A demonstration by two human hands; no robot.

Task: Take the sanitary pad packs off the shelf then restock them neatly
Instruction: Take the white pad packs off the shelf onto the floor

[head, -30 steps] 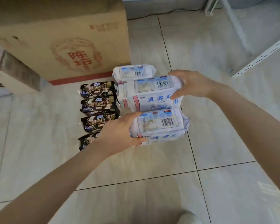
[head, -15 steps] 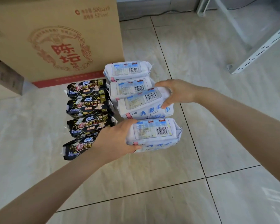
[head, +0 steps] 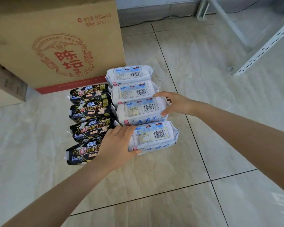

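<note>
Several white sanitary pad packs with blue "ABC" lettering stand in a row on the tiled floor. My left hand (head: 117,145) grips the left end of the nearest white pack (head: 152,137). My right hand (head: 174,104) holds the right end of the white pack behind it (head: 141,110). Two more white packs (head: 132,91) (head: 129,73) stand further back. To the left runs a row of several black pad packs (head: 88,112), each on its edge; my left hand covers part of the nearest black one.
A large brown cardboard box (head: 56,43) with red print stands behind both rows. A white metal shelf frame (head: 259,49) rises at the upper right. A cable runs along the wall base. Open tiled floor lies right of the packs.
Both white packs have come down and forward onto the floor, lining up behind one another. The view has tilted up, showing more of the box.
</note>
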